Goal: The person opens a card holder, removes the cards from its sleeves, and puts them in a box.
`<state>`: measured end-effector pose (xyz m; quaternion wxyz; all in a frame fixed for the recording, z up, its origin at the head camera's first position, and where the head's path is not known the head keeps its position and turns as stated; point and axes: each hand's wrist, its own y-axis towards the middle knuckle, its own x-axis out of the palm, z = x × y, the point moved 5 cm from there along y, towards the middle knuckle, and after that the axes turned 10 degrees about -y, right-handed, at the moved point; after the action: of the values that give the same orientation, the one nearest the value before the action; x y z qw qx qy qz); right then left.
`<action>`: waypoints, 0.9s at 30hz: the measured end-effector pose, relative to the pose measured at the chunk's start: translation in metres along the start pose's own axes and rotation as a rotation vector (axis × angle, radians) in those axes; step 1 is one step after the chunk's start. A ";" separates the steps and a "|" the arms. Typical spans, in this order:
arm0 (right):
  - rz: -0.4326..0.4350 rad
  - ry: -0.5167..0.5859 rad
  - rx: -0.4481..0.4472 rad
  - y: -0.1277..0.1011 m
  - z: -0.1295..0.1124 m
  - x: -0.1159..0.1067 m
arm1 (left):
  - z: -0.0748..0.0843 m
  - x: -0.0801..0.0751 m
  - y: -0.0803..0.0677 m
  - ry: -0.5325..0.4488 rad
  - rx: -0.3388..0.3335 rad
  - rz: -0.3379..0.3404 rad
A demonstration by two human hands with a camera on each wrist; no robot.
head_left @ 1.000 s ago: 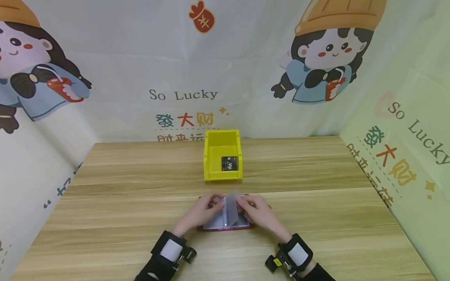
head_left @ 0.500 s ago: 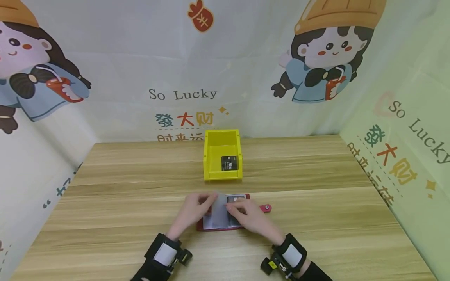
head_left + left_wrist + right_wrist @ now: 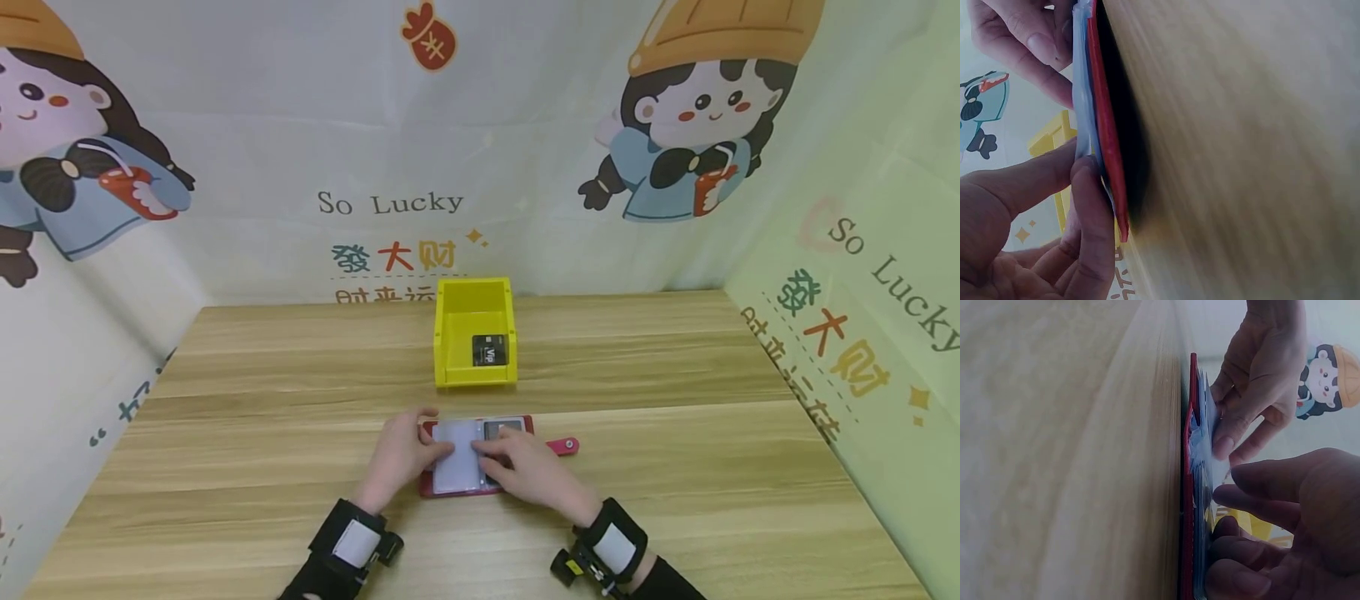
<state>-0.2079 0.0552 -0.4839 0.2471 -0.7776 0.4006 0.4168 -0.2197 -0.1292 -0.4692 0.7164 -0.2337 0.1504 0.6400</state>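
A red card holder (image 3: 463, 492) lies spread on the table with clear plastic sleeves inside. A cloudy sleeve page (image 3: 456, 467) lies flat over its left half. On the right half a dark card (image 3: 492, 430) shows in a sleeve, partly hidden by fingers. My left hand (image 3: 399, 454) pinches the sleeves at the left edge; in the left wrist view its fingertips (image 3: 1088, 165) meet at the page edge beside the red cover. My right hand (image 3: 536, 471) reaches over the right half, index fingertip on the page near the spine, thumb (image 3: 1241, 581) against the sleeves.
Behind the card holder stands a yellow bin (image 3: 474, 377) with a black VIP card (image 3: 490, 350) in it. A pink snap strap (image 3: 562, 446) sticks out at the holder's right. Printed cloth walls (image 3: 540, 250) border the wooden table (image 3: 675, 467) at the back and sides.
The sleeve page stood upright between both hands; it has turned over leftward and now lies flat. My left hand moved left to the edge, and the dark card on the right came into view.
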 end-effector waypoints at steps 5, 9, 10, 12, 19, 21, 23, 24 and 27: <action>-0.026 0.006 0.015 0.000 0.001 0.001 | -0.001 0.000 0.000 0.007 -0.059 -0.009; -0.015 0.044 -0.006 -0.001 0.001 -0.002 | -0.001 0.000 0.000 0.019 -0.070 -0.006; -0.004 0.050 -0.018 -0.001 0.001 -0.004 | -0.002 0.000 0.000 0.022 -0.072 -0.005; 0.019 0.053 -0.038 0.000 0.002 -0.008 | -0.002 0.000 0.000 0.027 -0.071 -0.004; 0.092 0.027 0.010 -0.004 0.021 -0.029 | 0.005 0.006 -0.002 0.069 0.037 0.021; 0.082 0.038 0.047 -0.005 0.028 -0.033 | 0.012 0.011 -0.003 0.091 0.102 0.015; 0.062 0.056 0.076 -0.006 0.034 -0.035 | 0.019 0.017 -0.002 0.100 0.158 -0.003; 0.053 0.063 0.083 -0.007 0.037 -0.036 | 0.023 0.020 -0.002 0.100 0.181 -0.015; 0.029 0.067 0.079 -0.006 0.040 -0.037 | 0.032 0.029 0.000 0.104 0.219 -0.050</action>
<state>-0.2329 0.1030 -0.4736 0.2581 -0.7750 0.4359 0.3779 -0.2182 -0.0879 -0.4573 0.7445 -0.1906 0.2505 0.5888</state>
